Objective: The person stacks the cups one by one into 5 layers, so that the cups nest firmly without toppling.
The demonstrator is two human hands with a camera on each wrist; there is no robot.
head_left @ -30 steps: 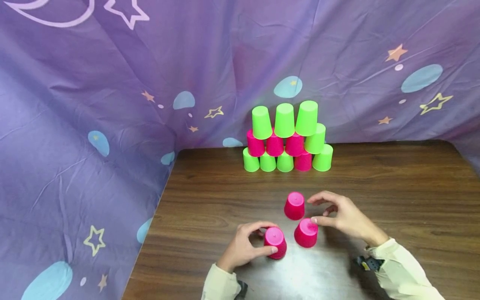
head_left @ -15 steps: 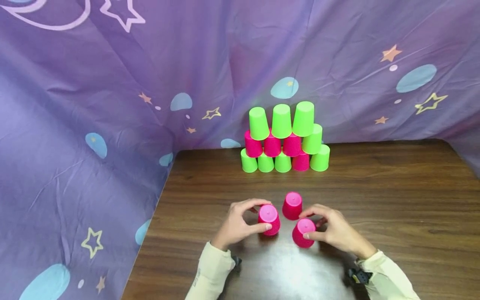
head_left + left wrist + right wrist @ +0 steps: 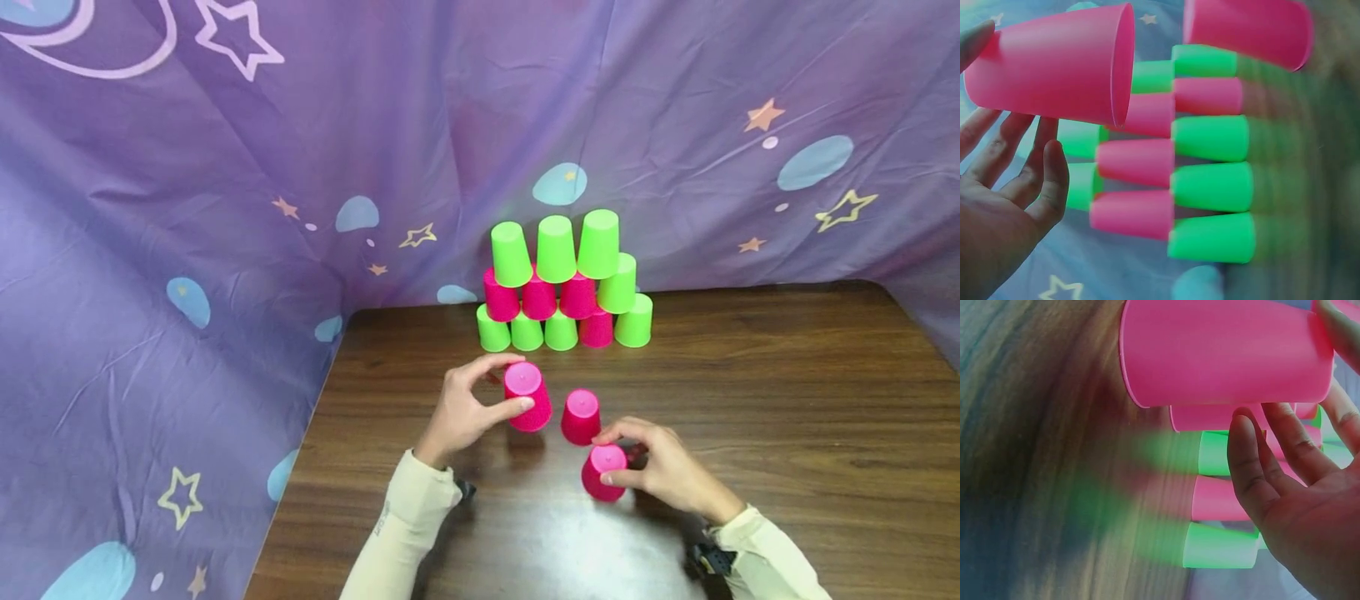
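My left hand [image 3: 463, 412] pinches an upside-down pink cup [image 3: 528, 398] between thumb and fingers, held above the table. In the left wrist view that cup [image 3: 1054, 65] is clear of the stack, its rim facing the table. My right hand [image 3: 667, 467] grips a second pink cup [image 3: 604, 473] by its sides near the base; in the right wrist view its rim is close to the wood, but contact is unclear. Between and behind these two, a third pink cup [image 3: 581, 418] stands upside down on the table, touched by neither thumb.
Toward the back of the wooden table [image 3: 780, 400], upside-down green and pink cups form three tiers. A green cup [image 3: 556, 250] is in the middle of the top tier; a pink cup [image 3: 539, 298] sits in the second. A purple patterned cloth [image 3: 420, 133] hangs behind.
My left hand has lifted its pink cup and carried it forward, slightly left. My right hand has closed in on the nearer pink cup and now grips it.
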